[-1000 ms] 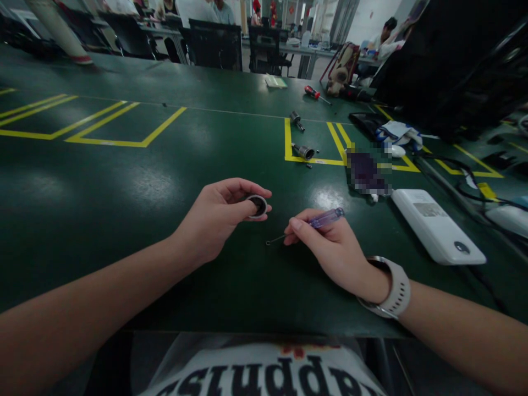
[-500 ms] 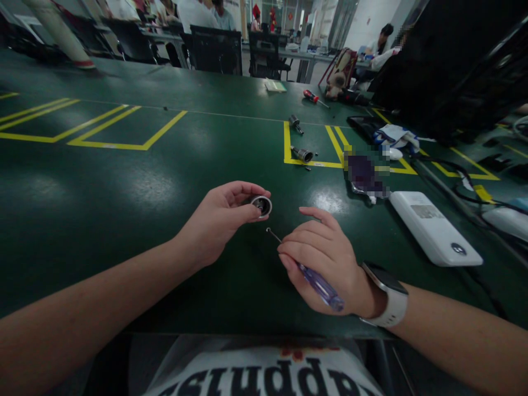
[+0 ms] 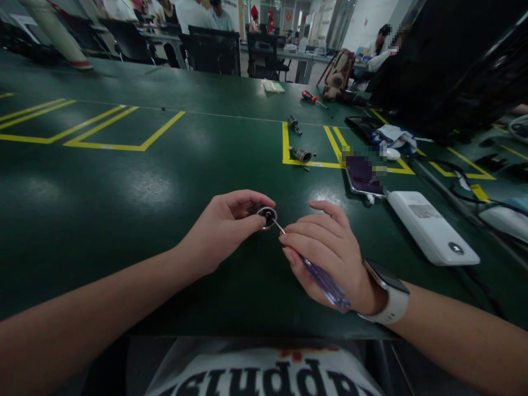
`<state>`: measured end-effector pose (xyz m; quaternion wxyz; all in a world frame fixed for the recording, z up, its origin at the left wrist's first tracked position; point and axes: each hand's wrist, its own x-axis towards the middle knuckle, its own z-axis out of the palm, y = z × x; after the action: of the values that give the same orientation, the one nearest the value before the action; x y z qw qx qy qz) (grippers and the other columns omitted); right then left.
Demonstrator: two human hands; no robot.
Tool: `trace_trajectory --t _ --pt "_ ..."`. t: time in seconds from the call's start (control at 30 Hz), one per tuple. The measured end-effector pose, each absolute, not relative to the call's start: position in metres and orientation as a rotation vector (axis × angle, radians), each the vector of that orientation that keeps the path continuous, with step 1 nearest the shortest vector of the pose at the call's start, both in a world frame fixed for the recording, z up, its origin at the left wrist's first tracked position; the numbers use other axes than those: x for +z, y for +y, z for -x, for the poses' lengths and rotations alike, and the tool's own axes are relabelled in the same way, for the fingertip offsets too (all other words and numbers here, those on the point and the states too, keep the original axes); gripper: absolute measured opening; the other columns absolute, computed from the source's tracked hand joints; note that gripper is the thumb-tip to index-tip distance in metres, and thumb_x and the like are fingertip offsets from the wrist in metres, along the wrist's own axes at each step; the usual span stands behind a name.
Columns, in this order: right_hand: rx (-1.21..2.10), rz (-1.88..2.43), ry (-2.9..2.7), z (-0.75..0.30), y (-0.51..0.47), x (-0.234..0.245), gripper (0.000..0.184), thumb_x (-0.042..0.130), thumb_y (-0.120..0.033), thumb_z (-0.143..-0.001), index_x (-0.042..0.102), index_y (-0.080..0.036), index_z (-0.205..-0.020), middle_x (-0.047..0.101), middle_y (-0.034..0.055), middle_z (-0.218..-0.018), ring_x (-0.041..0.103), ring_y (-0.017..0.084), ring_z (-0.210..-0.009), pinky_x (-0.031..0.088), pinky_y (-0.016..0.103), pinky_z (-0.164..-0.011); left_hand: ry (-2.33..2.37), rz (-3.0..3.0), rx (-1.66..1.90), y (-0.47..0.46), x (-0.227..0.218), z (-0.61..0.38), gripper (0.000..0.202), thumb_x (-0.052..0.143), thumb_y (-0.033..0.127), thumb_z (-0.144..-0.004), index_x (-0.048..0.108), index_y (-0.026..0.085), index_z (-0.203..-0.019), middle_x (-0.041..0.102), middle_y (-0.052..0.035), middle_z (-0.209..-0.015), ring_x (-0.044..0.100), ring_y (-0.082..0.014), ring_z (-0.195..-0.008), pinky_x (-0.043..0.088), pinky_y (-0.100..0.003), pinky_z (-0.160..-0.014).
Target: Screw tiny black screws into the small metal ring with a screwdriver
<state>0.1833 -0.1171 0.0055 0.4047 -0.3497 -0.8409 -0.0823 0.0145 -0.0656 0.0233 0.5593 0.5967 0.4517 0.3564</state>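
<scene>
Head view: a metal cup [image 3: 258, 209] is pinched in left hand [image 3: 226, 228].

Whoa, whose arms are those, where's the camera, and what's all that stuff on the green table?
There's no robot here, just a person using two bare hands. Every picture comes from one camera worn on that person's head, looking forward and down, so you see nearly what they see.

The left hand holds a small metal cup. The right hand holds a thin tool with a see-through purple handle; its tip seems to reach the cup's open end.

On the green table are yellow tape lines, two more metal parts, a red-handled screwdriver, a phone and a white device.
</scene>
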Motion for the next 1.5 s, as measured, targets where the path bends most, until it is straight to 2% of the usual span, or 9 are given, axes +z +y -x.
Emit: trace_trajectory --t 0.67,0.83,0.9,0.97,1.0,1.1,1.2,1.4,1.5 --pt "-0.266 0.825 -2.205 -0.184 -0.119 0.004 0.008 0.056 -0.015 -0.080 0.059 -0.017 -0.087 0.070 0.0028 -0.084 0.063 0.017 -0.079 0.038 0.046 -0.096 1.084 -1.360 0.844 -0.067 0.026 -0.016 0.020 0.065 0.019 -0.066 0.070 0.016 -0.085 0.071 -0.0046 -0.076 0.064 -0.0169 -0.070 0.052 -0.029 -0.069" --pt "0.028 0.837 -2.015 -0.185 -0.120 0.014 0.009 0.052 -0.013 -0.079 0.060 -0.016 -0.076 0.068 0.0025 -0.072 0.063 0.015 -0.069 0.041 0.045 -0.092 1.111 -1.372 0.857 -0.065 0.025 -0.015 0.018 0.064 0.019 -0.066 0.070 0.016 -0.083 0.070 -0.0044 -0.080 0.065 -0.0176 -0.070 0.052 -0.029 -0.067" --pt "0.272 0.943 -1.814 -0.189 -0.115 0.013 0.017 0.048 -0.017 -0.083 0.059 -0.017 -0.070 0.065 0.0006 -0.064 0.061 0.013 -0.062 0.046 0.041 -0.085 1.121 -1.384 0.860 -0.063 0.025 -0.014 0.018 0.064 0.018 -0.066 0.068 0.016 -0.083 0.070 -0.0039 -0.080 0.066 -0.0176 -0.069 0.052 -0.029 -0.068" --pt "0.551 1.099 -1.592 -0.193 -0.106 0.008 0.024 0.048 -0.025 -0.086 0.058 -0.017 -0.065 0.059 -0.0012 -0.055 0.057 0.012 -0.052 0.050 0.031 -0.064 1.130 -1.382 0.843 -0.061 0.025 -0.013 0.020 0.064 0.017 -0.066 0.067 0.017 -0.086 0.069 -0.0031 -0.076 0.066 -0.0176 -0.069 0.051 -0.031 -0.072" --pt "0.705 1.163 -1.540 -0.196 -0.101 0.005 0.026 0.050 -0.030 -0.085 0.057 -0.017 -0.064 0.057 -0.0014 -0.052 0.057 0.013 -0.050 0.047 0.028 -0.054 1.132 -1.372 0.836 -0.060 0.025 -0.013 0.023 0.064 0.016 -0.066 0.067 0.017 -0.089 0.069 -0.0027 -0.074 0.066 -0.0177 -0.070 0.051 -0.032 -0.074" --pt "0.909 1.280 -1.433 -0.202 -0.089 -0.002 0.029 0.052 -0.034 -0.084 0.056 -0.016 -0.061 0.054 -0.0023 -0.048 0.054 0.011 -0.046 0.042 0.024 -0.046 1.127 -1.316 0.857 -0.059 0.026 -0.013 0.030 0.065 0.014 -0.063 0.065 0.017 -0.093 0.068 -0.0030 -0.080 0.065 -0.0179 -0.073 0.051 -0.034 -0.076" --pt "0.889 1.331 -1.456 -0.203 -0.087 -0.002 0.029 0.052 -0.033 -0.083 0.056 -0.015 -0.060 0.053 -0.0025 -0.047 0.053 0.011 -0.045 0.041 0.023 -0.047 1.125 -1.272 0.895 -0.058 0.026 -0.014 0.031 0.067 0.013 -0.060 0.062 0.015 -0.090 0.066 -0.0039 -0.088 0.064 -0.0180 -0.078 0.052 -0.033 -0.073" --pt "0.771 1.361 -1.592 -0.200 -0.091 0.002 0.029 0.049 -0.032 -0.085 0.058 -0.015 -0.063 0.056 -0.0016 -0.049 0.055 0.011 -0.048 0.041 0.023 -0.049 1.116 -1.268 0.890 -0.058 0.027 -0.014 0.024 0.068 0.014 -0.060 0.059 0.014 -0.083 0.065 -0.0031 -0.085 0.063 -0.0166 -0.077 0.052 -0.031 -0.070" --pt "0.611 1.351 -1.738 -0.199 -0.093 0.002 0.031 0.047 -0.030 -0.087 0.056 -0.016 -0.061 0.056 -0.0020 -0.050 0.055 0.011 -0.049 0.041 0.024 -0.052 1.108 -1.261 0.892 -0.058 0.028 -0.013 0.024 0.068 0.014 -0.060 0.060 0.014 -0.083 0.066 -0.0038 -0.086 0.063 -0.0163 -0.076 0.051 -0.031 -0.072"
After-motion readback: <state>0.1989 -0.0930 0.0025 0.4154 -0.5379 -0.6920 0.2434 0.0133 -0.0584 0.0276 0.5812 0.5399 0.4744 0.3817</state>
